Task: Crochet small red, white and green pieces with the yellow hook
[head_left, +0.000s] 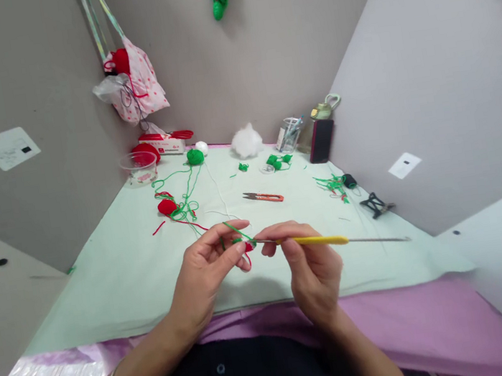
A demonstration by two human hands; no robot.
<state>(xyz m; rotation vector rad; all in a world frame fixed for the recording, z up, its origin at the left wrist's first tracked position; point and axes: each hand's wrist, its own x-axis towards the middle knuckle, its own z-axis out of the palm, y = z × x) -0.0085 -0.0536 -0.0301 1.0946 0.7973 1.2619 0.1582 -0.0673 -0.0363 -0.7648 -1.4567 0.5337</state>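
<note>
Crochet piece [249, 247] pinched in left hand [216, 251]; right hand [306, 255] grips yellow hook [320, 240].

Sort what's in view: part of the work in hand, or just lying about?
In the work:
- yellow-handled hook, right hand
- small red-and-green piece, left hand
- green ball, red ball: probably feeding it

Lying about:
- orange-handled snips
- white fluff
- cup of pens
- clear tub
- black stand
</note>
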